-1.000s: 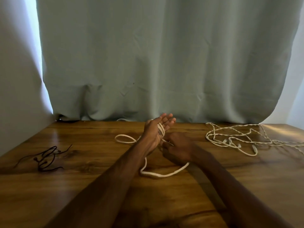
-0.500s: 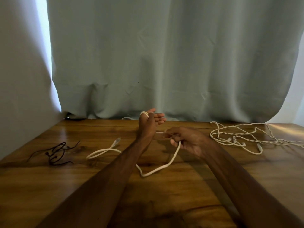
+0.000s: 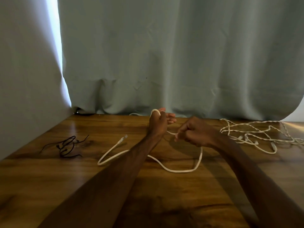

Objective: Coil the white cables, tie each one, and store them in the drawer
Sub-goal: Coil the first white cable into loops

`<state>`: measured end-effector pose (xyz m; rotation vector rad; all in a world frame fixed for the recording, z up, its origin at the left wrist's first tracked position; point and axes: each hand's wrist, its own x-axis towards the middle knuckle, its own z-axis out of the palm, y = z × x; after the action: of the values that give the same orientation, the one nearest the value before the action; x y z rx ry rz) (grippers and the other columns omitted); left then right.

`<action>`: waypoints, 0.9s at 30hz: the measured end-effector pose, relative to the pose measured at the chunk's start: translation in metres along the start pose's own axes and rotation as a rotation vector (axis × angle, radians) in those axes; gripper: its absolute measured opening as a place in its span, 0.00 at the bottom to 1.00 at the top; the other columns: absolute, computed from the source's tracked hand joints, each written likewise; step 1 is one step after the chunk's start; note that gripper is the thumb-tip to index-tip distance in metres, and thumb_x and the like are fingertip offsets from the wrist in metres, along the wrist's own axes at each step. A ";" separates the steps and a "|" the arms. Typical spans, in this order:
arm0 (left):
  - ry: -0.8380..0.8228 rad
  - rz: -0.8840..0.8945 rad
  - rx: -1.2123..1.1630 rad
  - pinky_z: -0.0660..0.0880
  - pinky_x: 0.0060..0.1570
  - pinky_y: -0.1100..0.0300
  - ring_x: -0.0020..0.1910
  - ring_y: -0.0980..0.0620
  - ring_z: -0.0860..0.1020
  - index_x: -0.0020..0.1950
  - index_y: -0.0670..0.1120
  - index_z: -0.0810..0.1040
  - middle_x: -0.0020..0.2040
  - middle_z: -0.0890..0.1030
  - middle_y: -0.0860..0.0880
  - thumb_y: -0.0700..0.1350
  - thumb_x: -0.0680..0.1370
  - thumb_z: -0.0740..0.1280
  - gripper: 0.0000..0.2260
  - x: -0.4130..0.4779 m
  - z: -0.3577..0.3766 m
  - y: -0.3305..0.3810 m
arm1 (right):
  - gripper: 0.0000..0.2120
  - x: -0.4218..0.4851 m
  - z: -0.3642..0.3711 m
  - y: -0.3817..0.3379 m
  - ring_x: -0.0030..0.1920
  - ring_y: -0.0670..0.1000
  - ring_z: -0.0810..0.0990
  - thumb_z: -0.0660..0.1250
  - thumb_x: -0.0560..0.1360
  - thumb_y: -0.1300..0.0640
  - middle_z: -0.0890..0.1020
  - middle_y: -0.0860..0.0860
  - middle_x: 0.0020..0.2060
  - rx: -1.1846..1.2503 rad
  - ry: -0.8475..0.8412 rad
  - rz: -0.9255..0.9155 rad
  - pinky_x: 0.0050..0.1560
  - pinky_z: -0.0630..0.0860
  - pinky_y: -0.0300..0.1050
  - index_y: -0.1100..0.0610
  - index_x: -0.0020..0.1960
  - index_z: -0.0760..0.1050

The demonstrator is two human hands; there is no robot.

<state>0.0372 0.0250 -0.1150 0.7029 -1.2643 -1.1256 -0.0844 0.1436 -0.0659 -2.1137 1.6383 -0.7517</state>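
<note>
While both bare forearms are reaching up from the bottom edge of the frame, the wooden table (image 3: 49, 186) is bearing everything in sight. Nearest, in the lower centre, the white cable (image 3: 172, 170) is lying in a slack curve on the wood. One side is running left under the left forearm and bending back up to its plug (image 3: 122, 139), which is resting on the table left of centre. The other side is climbing to the right hand (image 3: 195, 133), which is hovering just right of centre with its fingers curled, pinching the cable at the fingertips (image 3: 177, 135). From there a short stretch is running up and left to the left hand (image 3: 158, 123), which is standing upright at the centre with its back to the camera. This hand's fingers are stretching loosely to the right, and the cable is looping over its top near the thumb. At middle left a small black cord (image 3: 67, 146) is lying tangled. At middle right, well apart from the hands, a tangle of white cables (image 3: 256, 137) is sprawling. Behind, a pale curtain (image 3: 164, 63) is hanging down to the table's far edge.
</note>
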 end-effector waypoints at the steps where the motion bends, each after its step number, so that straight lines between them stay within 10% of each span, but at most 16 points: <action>1: -0.007 -0.021 -0.001 0.80 0.38 0.64 0.37 0.51 0.82 0.73 0.37 0.66 0.45 0.82 0.44 0.39 0.87 0.51 0.16 0.000 0.000 0.001 | 0.07 0.001 0.000 0.000 0.21 0.43 0.68 0.71 0.77 0.62 0.78 0.47 0.22 -0.035 0.007 -0.046 0.24 0.65 0.33 0.57 0.44 0.88; 10: -0.322 -0.062 0.286 0.63 0.25 0.64 0.25 0.55 0.68 0.38 0.46 0.77 0.26 0.73 0.52 0.49 0.86 0.57 0.19 -0.020 0.003 0.012 | 0.09 0.001 -0.008 0.009 0.33 0.44 0.80 0.68 0.78 0.63 0.84 0.44 0.32 -0.049 0.315 -0.226 0.34 0.72 0.40 0.58 0.44 0.87; 18: -0.795 -0.456 0.037 0.48 0.19 0.65 0.17 0.61 0.56 0.36 0.46 0.70 0.21 0.62 0.57 0.66 0.83 0.50 0.28 -0.028 0.017 0.037 | 0.07 0.004 -0.023 0.039 0.42 0.42 0.84 0.71 0.78 0.53 0.88 0.46 0.44 -0.146 0.670 -0.322 0.45 0.79 0.42 0.51 0.52 0.87; 23: -0.965 -0.529 -0.236 0.56 0.18 0.67 0.19 0.61 0.56 0.37 0.50 0.69 0.23 0.62 0.58 0.55 0.86 0.53 0.20 -0.026 0.018 0.046 | 0.12 0.003 -0.022 0.053 0.37 0.45 0.83 0.65 0.81 0.46 0.86 0.48 0.36 -0.070 0.616 -0.314 0.41 0.78 0.44 0.47 0.55 0.86; 27: -0.939 -0.499 -0.535 0.61 0.19 0.68 0.19 0.60 0.59 0.50 0.42 0.77 0.25 0.66 0.57 0.46 0.86 0.52 0.16 -0.023 0.020 0.050 | 0.16 0.008 -0.003 0.054 0.29 0.38 0.79 0.62 0.84 0.59 0.82 0.47 0.31 -0.071 0.518 -0.242 0.33 0.70 0.31 0.41 0.44 0.77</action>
<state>0.0321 0.0667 -0.0743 0.0325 -1.4580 -2.2598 -0.1266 0.1220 -0.0928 -2.3267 1.6752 -1.4368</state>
